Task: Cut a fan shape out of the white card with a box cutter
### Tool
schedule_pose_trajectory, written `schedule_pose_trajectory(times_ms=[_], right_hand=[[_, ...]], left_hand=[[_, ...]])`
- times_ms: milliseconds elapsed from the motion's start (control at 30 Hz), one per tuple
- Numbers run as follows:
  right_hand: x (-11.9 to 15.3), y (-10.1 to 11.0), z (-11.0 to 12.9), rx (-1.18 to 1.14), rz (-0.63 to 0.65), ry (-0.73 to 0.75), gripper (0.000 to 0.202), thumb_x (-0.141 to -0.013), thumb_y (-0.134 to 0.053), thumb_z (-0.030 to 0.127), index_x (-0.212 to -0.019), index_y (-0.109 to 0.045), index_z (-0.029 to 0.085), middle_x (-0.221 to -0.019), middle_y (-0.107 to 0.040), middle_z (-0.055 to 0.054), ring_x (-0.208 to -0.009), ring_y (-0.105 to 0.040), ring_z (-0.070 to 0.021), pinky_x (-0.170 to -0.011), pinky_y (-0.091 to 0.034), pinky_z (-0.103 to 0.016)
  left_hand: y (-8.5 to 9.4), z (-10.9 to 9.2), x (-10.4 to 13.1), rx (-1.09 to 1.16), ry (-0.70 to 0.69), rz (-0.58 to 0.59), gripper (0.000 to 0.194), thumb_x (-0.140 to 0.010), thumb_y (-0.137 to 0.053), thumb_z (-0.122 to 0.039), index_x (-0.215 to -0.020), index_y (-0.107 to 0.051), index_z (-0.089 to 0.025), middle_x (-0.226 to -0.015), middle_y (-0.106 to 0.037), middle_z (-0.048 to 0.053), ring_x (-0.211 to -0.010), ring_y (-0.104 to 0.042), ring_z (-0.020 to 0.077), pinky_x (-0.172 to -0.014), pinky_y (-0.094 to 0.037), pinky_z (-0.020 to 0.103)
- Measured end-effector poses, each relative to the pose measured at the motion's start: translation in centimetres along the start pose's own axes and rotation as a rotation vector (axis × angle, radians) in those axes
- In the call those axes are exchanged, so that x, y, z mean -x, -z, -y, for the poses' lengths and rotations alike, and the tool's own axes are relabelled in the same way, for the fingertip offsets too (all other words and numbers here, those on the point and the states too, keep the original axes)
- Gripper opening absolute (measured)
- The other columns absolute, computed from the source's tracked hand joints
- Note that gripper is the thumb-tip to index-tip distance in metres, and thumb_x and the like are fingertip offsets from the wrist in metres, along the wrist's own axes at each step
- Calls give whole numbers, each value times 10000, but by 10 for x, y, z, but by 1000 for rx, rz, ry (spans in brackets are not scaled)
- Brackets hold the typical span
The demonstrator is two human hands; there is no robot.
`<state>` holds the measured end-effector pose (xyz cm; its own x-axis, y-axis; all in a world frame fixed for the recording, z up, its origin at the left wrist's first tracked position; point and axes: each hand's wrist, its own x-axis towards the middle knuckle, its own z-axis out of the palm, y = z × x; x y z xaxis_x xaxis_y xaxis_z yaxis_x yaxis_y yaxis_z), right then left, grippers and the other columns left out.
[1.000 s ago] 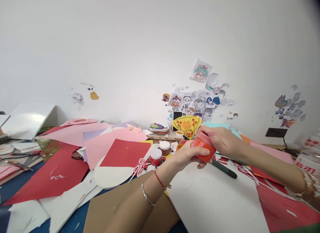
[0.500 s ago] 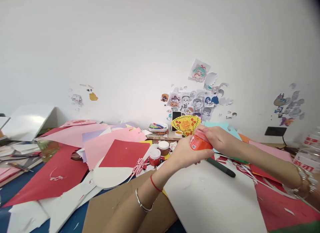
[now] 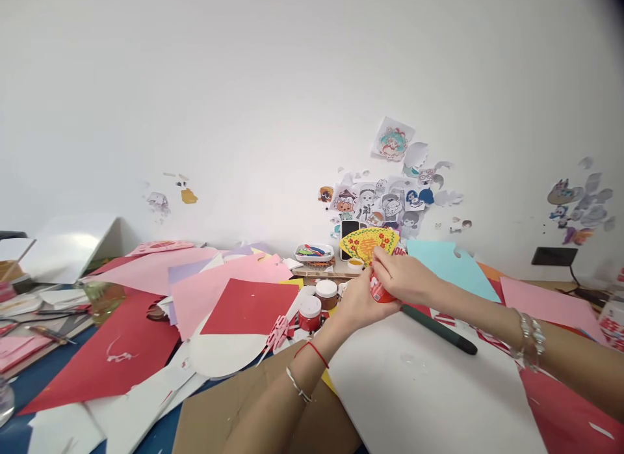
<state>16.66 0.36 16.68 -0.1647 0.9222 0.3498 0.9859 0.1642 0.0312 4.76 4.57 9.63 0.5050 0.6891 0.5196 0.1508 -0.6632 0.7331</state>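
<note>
A small red-orange paint jar [image 3: 379, 291] is held up over the white sheet [image 3: 419, 389], mostly covered by fingers. My left hand [image 3: 359, 302] is closed around its side. My right hand [image 3: 402, 275] is closed over the jar's upper part from the right; the lid is hidden beneath it. Behind the hands stands a yellow fan-shaped piece [image 3: 369, 244] with red flowers. A dark green pen-like tool [image 3: 441, 330] lies on the white sheet, below my right forearm.
White-topped paint jars, one red [image 3: 309, 313] and one brown [image 3: 326, 294], stand left of my hands. Red paper [image 3: 251, 307], pink paper [image 3: 229, 281] and brown cardboard [image 3: 263, 402] cover the left. A phone [image 3: 350, 233] leans at the back beside a white tray [image 3: 314, 252].
My right hand has shifted left and turned over the jar, covering more of it. The jar has tilted and sits slightly further left. The whole view has shifted a little.
</note>
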Motion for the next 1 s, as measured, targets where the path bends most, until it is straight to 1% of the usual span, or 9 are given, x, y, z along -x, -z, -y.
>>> schedule_pose_trajectory(times_ms=[133,233,300,400,533,667,767,867,1000], right_hand=[[-17,-32,6,29,47,-153,281,-924,-238,253,-1009,-478,133,-808,-640,-122,-702,-616,-252,-548,-304,-310],[-39,-45,1,14,45,-192,322,-938,-246,291,-1056,-491,118,-870,-647,-150,-793,-630,-274,-600,-359,-321],[-58,-49,-12,5,31,-226,368,-949,-247,339,-1095,-491,105,-908,-647,-168,-849,-626,-288,-652,-390,-339],[-84,-59,-44,11,13,-313,437,-959,-276,405,-1170,-474,78,-944,-639,-177,-889,-613,-288,-729,-423,-385],[-101,-96,-87,-1,73,-362,377,-932,-436,456,-1126,-545,151,-1006,-612,-76,-870,-594,-187,-795,-474,-387],[-106,-139,-110,-36,113,-387,330,-894,-546,391,-1117,-561,149,-1073,-589,-75,-927,-582,-194,-820,-485,-410],[-115,-157,-114,-91,63,-399,346,-900,-528,406,-1126,-556,146,-1111,-576,-87,-978,-566,-212,-860,-460,-438],[-131,-165,-106,-189,-1,-355,424,-907,-480,478,-1163,-531,144,-1151,-562,-101,-1021,-551,-222,-885,-438,-436],[-150,-179,-91,-327,10,-306,481,-850,-573,473,-1183,-515,132,-1140,-570,-108,-978,-569,-218,-842,-462,-399]], left_hand=[[-19,29,3,-263,15,-182,458,-678,-658,-301,-1069,-454,-179,-1012,-614,104,-922,-600,279,-758,-467,373],[-19,39,1,-387,45,-218,481,-719,-617,-256,-1158,-435,-188,-1080,-596,108,-1020,-578,279,-834,-457,383],[-9,37,-3,-441,30,-216,590,-741,-601,-235,-1279,-363,-191,-1188,-556,122,-1115,-539,277,-885,-446,384],[13,30,-11,-492,-16,-259,756,-748,-593,-204,-1398,-207,-166,-1372,-413,165,-1263,-418,286,-966,-411,391],[43,24,-17,-526,49,-431,658,-788,-508,-163,-1384,-234,-114,-1355,-395,206,-1266,-410,303,-976,-406,420],[62,23,-18,-499,128,-490,557,-792,-496,-157,-1320,-330,-100,-1282,-441,200,-1215,-454,304,-937,-432,428],[68,20,-17,-466,150,-481,524,-798,-496,-162,-1298,-358,-83,-1258,-457,209,-1199,-459,307,-930,-431,439],[70,14,-16,-429,148,-503,544,-794,-486,-138,-1312,-342,-58,-1261,-445,221,-1204,-446,306,-956,-408,434],[74,7,-15,-389,173,-530,572,-785,-476,-123,-1330,-317,-61,-1278,-434,215,-1227,-418,303,-978,-388,434]])
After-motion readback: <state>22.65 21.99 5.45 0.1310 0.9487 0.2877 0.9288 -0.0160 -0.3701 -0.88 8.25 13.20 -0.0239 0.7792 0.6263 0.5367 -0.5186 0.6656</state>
